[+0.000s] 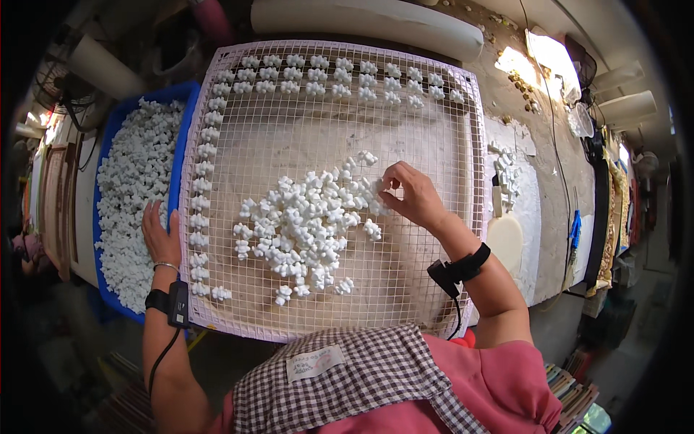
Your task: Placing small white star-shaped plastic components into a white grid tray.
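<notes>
A loose heap of small white knobbly pieces (307,228) lies on the middle of a pale wire mesh rack (426,289). My right hand (413,194) is above the heap's right edge, thumb and fingertips pinched on one white knobbly piece, mostly hidden by the fingers. More such pieces (318,74) stand spaced in rows along the rack's far side, and a column (201,204) of them runs down its left side. My left hand (162,233) is open, fingers stretched, at the right side of a blue tub (186,130), touching or just above the white pieces inside.
A large white roll (369,25) lies beyond the rack. To the right, a sheet carries small white blocks (508,177), a pale round disc (504,240) and a narrow flat tool (497,195). A blue-handled brush-like item (575,230) and a dark cable (555,145) are farther right.
</notes>
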`<state>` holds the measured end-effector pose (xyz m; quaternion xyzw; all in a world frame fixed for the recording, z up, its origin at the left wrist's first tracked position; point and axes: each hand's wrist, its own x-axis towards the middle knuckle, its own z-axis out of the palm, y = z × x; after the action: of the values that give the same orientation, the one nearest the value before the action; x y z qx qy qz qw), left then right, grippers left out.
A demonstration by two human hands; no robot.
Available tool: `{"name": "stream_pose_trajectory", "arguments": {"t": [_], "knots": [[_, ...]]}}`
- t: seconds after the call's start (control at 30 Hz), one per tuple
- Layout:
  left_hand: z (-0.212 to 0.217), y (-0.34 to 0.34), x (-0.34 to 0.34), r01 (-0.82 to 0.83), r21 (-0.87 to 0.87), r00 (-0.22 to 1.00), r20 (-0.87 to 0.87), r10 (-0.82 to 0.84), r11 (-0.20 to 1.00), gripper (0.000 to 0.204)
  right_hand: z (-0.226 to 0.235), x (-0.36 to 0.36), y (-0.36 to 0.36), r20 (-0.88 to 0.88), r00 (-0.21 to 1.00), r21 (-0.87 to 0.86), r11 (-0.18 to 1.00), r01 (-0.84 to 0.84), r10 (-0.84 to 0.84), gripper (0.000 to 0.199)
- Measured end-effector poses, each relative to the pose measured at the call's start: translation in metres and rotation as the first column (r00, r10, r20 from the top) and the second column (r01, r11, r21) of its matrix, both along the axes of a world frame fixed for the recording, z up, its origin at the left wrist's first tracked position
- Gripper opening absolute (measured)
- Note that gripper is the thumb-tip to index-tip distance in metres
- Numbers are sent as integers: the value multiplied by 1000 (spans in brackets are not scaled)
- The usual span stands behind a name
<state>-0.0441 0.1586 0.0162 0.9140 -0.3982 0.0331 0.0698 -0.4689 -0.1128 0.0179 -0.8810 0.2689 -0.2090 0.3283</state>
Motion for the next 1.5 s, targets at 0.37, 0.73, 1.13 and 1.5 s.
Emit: {"name": "stream_pose_trajectory", "arguments": {"t": [0.37, 0.73, 1.13, 1.5], "knots": [[2, 4, -1, -30, -8, 1000, 4, 30, 1000, 51, 18, -26, -81, -29, 960, -58, 960, 275, -277, 18], [-4, 5, 0, -1, 2, 1000, 5, 1, 1000, 51, 0, -32, -140, -44, 904, -298, 870, 394, -425, 9], [-3, 5, 3, 4, -31, 1000, 7, -4, 1000, 50, 31, 14, -58, -175, 983, 59, 996, 65, -53, 30], [-3, 5, 1, -1, -28, 1000, 5, 1, 1000, 52, 25, 19, -42, -217, 964, -4, 988, 155, -152, 16]]}}
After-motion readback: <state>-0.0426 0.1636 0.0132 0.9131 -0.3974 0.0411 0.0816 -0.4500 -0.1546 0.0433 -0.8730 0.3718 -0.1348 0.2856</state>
